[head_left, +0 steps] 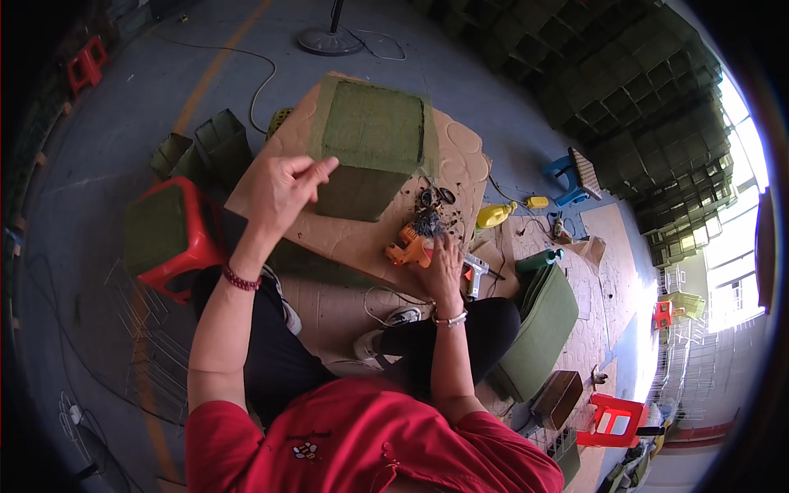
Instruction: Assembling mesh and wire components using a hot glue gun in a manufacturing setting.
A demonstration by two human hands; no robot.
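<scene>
A green fabric-covered box (374, 127) stands on a cardboard-topped work surface in front of me. My left hand (283, 193) is at its near left corner, thumb and fingers drawn together; whatever they hold, if anything, is too small to see. My right hand (445, 264) reaches low with fingers stretched out, beside an orange tool (411, 249) and a dark tangled bundle (428, 222). Black-handled scissors (445, 195) lie just beyond, among dark scraps. A grey-and-white glue gun (474, 275) is right of my right hand.
A red stool (185, 238) with a green panel on it stands at left, near green bins (223, 141). Green panels (538, 320) lean by my right knee. A yellow bottle (493, 216) and blue stool (567, 179) are farther right. Stacked green boxes (608, 74) line the back right.
</scene>
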